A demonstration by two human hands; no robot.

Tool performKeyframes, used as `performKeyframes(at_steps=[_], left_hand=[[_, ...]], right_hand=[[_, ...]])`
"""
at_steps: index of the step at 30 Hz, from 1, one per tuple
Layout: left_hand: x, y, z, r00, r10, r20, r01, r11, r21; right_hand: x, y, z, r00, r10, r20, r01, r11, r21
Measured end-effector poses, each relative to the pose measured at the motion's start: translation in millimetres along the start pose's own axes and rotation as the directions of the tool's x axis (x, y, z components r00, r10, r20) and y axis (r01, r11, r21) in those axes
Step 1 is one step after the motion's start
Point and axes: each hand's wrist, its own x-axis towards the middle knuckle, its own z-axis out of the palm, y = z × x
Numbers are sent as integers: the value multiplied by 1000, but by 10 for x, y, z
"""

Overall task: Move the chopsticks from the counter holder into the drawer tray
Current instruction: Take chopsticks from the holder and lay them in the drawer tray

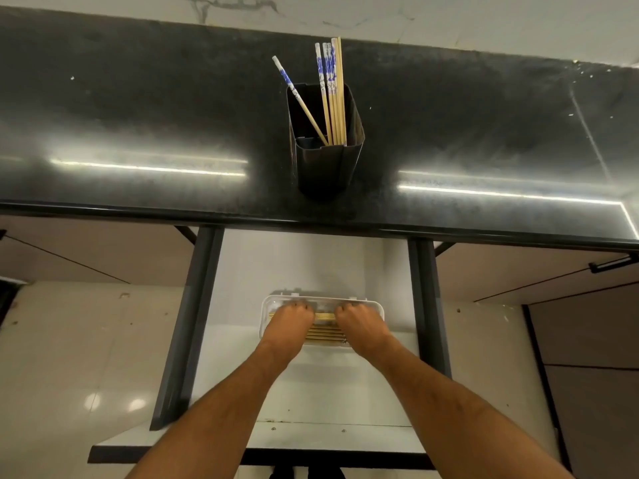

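A black holder (328, 167) stands on the dark counter (138, 115) with several chopsticks (333, 98) upright in it, wooden with blue-and-white tops; one leans left. Below, a white drawer (311, 392) is pulled out. In it lies a white tray (378, 307) holding several wooden chopsticks (325, 332) laid crosswise. My left hand (290, 323) and my right hand (359, 323) are both down in the tray, fingers curled over a bundle of chopsticks (325, 317) that spans between them. The fingertips are hidden.
Dark metal rails (193, 323) flank the drawer on both sides. The counter's front edge (311, 224) overhangs the back of the drawer. A glossy tiled floor (86, 375) lies to the left and cabinet fronts (587, 375) to the right.
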Motion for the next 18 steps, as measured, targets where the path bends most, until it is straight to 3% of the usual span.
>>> performKeyframes(at_steps=[18], left_hand=[[-65, -27, 151, 985, -122, -120, 96, 974, -204]], right_hand=[[-86, 52, 35, 997, 35, -69, -33, 999, 29]])
